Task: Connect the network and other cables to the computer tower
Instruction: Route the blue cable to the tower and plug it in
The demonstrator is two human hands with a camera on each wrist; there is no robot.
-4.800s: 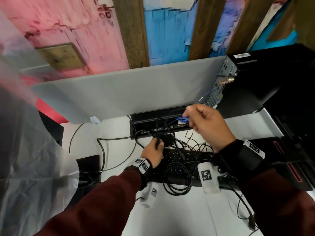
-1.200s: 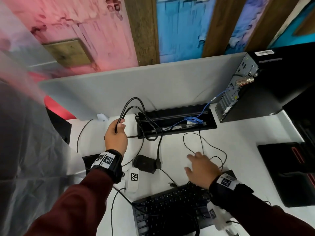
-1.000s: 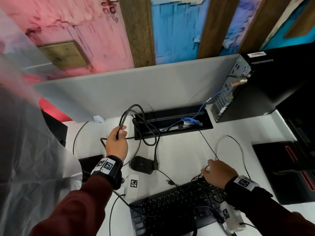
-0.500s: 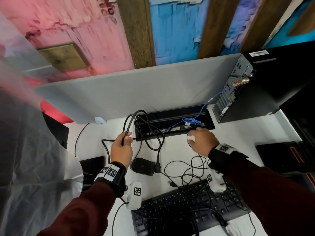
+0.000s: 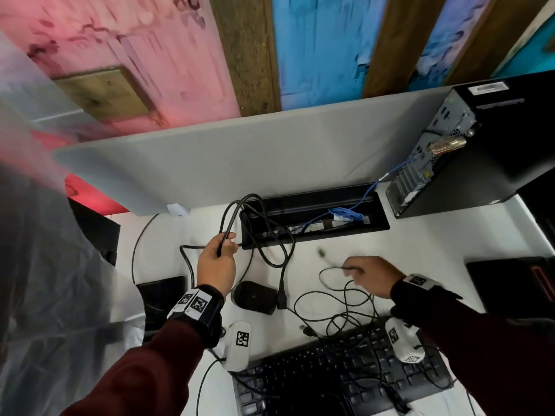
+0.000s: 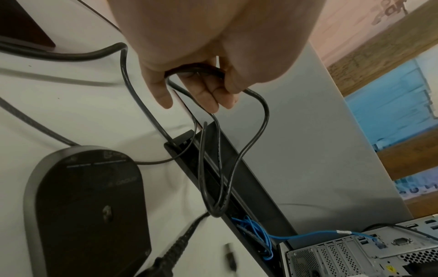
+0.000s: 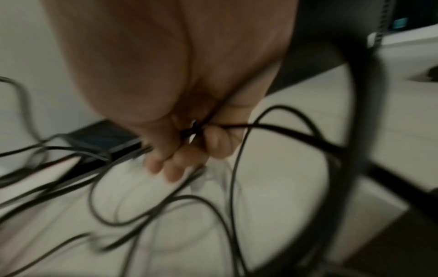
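Keyboard (image 5: 339, 376): nearest the person, thin black leads strewn over its far edge.
Right hand (image 5: 371, 276): just beyond the keyboard, pinching a thin black cable (image 5: 327, 273); the wrist view, though blurred, shows fingertips closed on it.
Thin cable's plug (image 5: 322, 253): dangles blurred, up and left of the right hand, pointing away from the tower.
Left hand (image 5: 216, 262): level with the right, fingers curled round a looped thick power cord (image 5: 271, 235); its plug (image 5: 281, 297) hangs down beside the mouse (image 5: 253, 297).
Cable trough (image 5: 312, 219): farther back, between the hands and the divider.
Blue network cable (image 5: 387, 177): already running from the trough up into the rear panel.
Computer tower (image 5: 468, 145): far right, rear ports facing left, towards the trough.
Key relation: I'd say the right hand is nearer, and the plug must swing right and away to reach the ports.
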